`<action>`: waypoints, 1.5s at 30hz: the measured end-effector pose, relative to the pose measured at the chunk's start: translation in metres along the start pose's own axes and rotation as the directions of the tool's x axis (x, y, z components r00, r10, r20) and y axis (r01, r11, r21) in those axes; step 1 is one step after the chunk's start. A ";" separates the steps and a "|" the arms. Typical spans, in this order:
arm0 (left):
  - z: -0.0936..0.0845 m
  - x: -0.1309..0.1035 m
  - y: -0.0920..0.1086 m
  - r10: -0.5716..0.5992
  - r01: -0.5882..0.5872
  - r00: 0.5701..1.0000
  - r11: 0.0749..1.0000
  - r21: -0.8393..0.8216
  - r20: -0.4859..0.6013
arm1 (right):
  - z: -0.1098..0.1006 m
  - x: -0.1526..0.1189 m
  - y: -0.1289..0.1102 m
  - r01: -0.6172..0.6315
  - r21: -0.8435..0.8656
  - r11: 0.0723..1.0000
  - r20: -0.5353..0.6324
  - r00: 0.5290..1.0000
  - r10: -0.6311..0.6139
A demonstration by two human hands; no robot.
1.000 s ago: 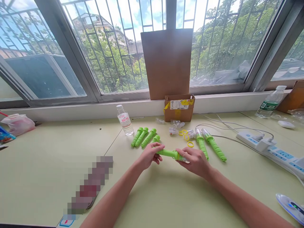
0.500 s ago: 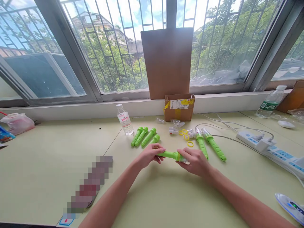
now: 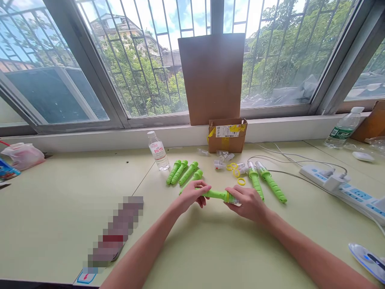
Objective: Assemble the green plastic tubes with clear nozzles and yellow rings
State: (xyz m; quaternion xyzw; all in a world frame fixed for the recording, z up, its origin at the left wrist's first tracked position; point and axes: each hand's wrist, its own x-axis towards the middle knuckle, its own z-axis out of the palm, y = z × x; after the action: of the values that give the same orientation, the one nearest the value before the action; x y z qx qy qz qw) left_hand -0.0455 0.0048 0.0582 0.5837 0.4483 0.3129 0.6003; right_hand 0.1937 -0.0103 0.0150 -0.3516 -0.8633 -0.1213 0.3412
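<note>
A green stick with a yellow ring and a clear ribbed end lies level between my hands. My left hand pinches its plain green end. Around the clear end are the fingers of my right hand. Several green handles lie beyond my left hand, one partly hidden by it. Two green sticks with clear tops rest beyond my right hand. Yellow rings and clear plastic pieces are scattered between the two groups.
A water bottle stands at the back left of the handles. Against the sill is a small cardboard box. A power strip with cables lies at the right, near another bottle. A blurred flat object is on the left.
The held stick has shifted slightly to the right. My left hand has moved a little along with it, and more of the nearest loose handle shows beside that hand.
</note>
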 end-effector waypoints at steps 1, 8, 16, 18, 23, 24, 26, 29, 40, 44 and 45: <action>0.000 0.000 0.001 -0.031 0.031 1.000 0.999 0.030 0.006 | 0.000 0.000 0.000 0.009 -0.006 1.000 0.003 1.000 -0.009; -0.003 0.000 0.000 -0.027 0.025 0.997 0.999 0.034 0.069 | 0.002 -0.002 0.002 0.054 -0.041 0.998 0.013 0.998 -0.053; 0.000 0.002 -0.004 0.064 -0.066 0.997 0.997 0.049 0.054 | -0.001 -0.003 0.000 -0.050 0.021 0.999 0.088 0.995 0.048; 0.001 0.002 -0.004 0.100 -0.103 0.994 0.993 0.063 0.049 | -0.002 -0.002 -0.001 -0.085 0.049 0.995 0.108 0.991 0.079; 0.004 0.001 -0.005 0.128 -0.128 0.992 0.987 0.098 0.008 | -0.002 0.000 0.002 -0.071 0.016 0.997 0.085 0.994 0.070; 0.004 0.001 -0.005 0.109 -0.107 0.994 0.989 0.105 -0.007 | -0.002 0.000 0.003 -0.051 -0.004 0.999 0.069 0.996 0.051; 0.004 0.001 -0.005 0.040 -0.038 0.999 0.993 0.109 -0.011 | -0.002 0.000 0.004 0.007 -0.054 0.999 0.036 0.999 -0.005; 0.000 -0.001 -0.004 -0.089 0.080 0.992 0.992 0.102 0.087 | -0.004 0.001 0.004 0.118 -0.140 0.983 0.025 0.993 -0.115; -0.005 -0.010 0.006 -0.219 0.132 0.923 0.952 0.275 0.316 | -0.009 0.002 0.000 0.241 -0.193 0.951 0.024 0.970 -0.241; -0.004 -0.006 0.004 -0.191 0.089 0.931 0.945 0.314 0.310 | -0.006 -0.001 0.003 0.254 -0.169 0.952 0.047 0.967 -0.250; -0.004 -0.006 0.003 -0.193 0.086 0.932 0.941 0.328 0.308 | -0.005 -0.002 0.003 0.259 -0.167 0.951 0.054 0.966 -0.254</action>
State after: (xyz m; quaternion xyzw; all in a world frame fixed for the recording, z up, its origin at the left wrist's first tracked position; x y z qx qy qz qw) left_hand -0.0511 0.0019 0.0625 0.6814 0.4235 0.0909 0.5900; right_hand 0.1996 -0.0115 0.0177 -0.2666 -0.8931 -0.2335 0.2770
